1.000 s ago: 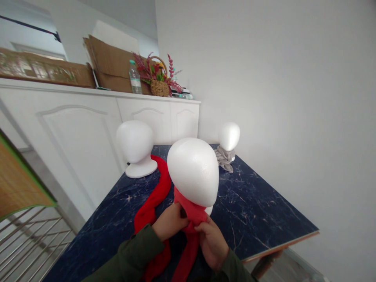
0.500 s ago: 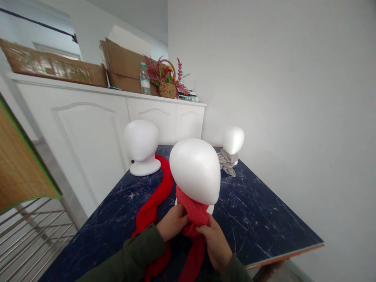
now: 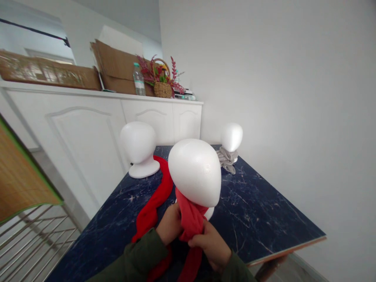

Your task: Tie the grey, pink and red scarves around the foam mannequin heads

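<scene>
A white foam mannequin head point(image 3: 195, 170) stands in front of me, tilted in view, with a coral-red scarf point(image 3: 190, 219) wrapped around its neck. My left hand point(image 3: 170, 224) is closed at the left side of the wrap, its fingertips partly hidden behind the cloth. Lower and to the right, my right hand point(image 3: 210, 244) pinches the scarf with thumb and fingers. One end of the scarf hangs down below the hands toward the table's near side. A brighter red scarf point(image 3: 155, 201) lies lengthwise on the table to the left.
Another white mannequin head point(image 3: 138, 143) stands at the table's back left. A third one point(image 3: 232, 137) at the back right wears a grey scarf point(image 3: 226, 159). The dark blue marbled table point(image 3: 264, 219) meets the wall and a white cabinet point(image 3: 85, 129). A metal rack point(image 3: 38, 243) is at left.
My left hand has shifted slightly left and down, and my right hand has moved a little left and lower. The scarf's front fold is now fuller and pulled lower. The view has shifted slightly.
</scene>
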Demonstrator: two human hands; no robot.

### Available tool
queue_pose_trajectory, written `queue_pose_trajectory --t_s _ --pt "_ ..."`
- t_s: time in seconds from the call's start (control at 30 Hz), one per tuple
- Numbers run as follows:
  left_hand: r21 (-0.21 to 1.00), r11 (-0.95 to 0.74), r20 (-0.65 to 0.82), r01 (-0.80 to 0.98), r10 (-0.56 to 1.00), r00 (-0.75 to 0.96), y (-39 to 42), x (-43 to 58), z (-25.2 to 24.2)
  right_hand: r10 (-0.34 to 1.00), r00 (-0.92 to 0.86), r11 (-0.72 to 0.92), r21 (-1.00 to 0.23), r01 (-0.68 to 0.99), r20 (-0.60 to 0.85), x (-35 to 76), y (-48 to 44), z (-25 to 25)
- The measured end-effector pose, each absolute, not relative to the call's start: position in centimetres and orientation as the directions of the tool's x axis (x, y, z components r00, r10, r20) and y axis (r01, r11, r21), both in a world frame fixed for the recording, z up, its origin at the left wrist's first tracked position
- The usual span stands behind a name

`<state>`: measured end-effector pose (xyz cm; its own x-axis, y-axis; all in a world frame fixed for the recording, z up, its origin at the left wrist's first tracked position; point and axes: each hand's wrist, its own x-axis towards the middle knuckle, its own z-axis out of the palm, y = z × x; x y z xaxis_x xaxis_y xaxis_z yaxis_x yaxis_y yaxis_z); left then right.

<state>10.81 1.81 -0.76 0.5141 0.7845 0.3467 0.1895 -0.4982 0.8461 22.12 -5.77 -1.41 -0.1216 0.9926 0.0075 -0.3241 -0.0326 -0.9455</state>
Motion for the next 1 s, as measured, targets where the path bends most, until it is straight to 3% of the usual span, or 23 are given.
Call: queue_pose_trajectory --t_s 0.17,0.33,0.4,0.53,0.7,0.8,0.9,1.0 --pt "0.702 -0.655 0.426 0.279 0.700 0.573 1.7 10.9 0.1 0.984 -0.164 0.024 -0.967 -0.254 0.067 22.5 -5.5 -1.4" --pt "0.804 -0.554 0.346 0.216 0.732 0.587 2.0 10.7 -0.2 0.983 -0.124 0.132 -0.990 -0.048 0.137 22.8 -5.3 -1.8" --pt "0.874 -0.453 0.273 0.173 0.755 0.596 2.5 10.3 -0.4 0.988 0.003 0.156 -0.982 0.104 0.157 23.6 -5.1 -2.2" --pt "0.993 -0.117 0.109 -0.035 0.719 0.686 3.7 9.8 -0.7 0.953 0.254 0.045 -0.908 0.417 0.164 26.0 -4.2 -3.7" --pt "0.930 0.310 -0.096 -0.197 0.722 0.685 4.4 9.6 -0.7 0.901 0.326 0.044 -0.809 0.586 0.285 28.5 -2.6 -4.5" --pt "0.850 0.472 -0.204 -0.236 0.707 0.677 4.9 8.8 -0.7 0.906 0.294 0.127 -0.857 0.499 0.305 29.2 -1.7 -4.1" --pt "0.832 0.484 -0.216 -0.270 0.732 0.646 5.5 8.3 -1.3 0.966 0.194 0.132 -0.973 0.191 0.169 29.0 -1.2 -3.9" --pt "0.841 0.442 -0.216 -0.314 0.804 0.554 5.9 8.5 -2.1 0.975 0.213 0.092 -0.989 -0.117 0.066 28.3 -0.9 -4.2"
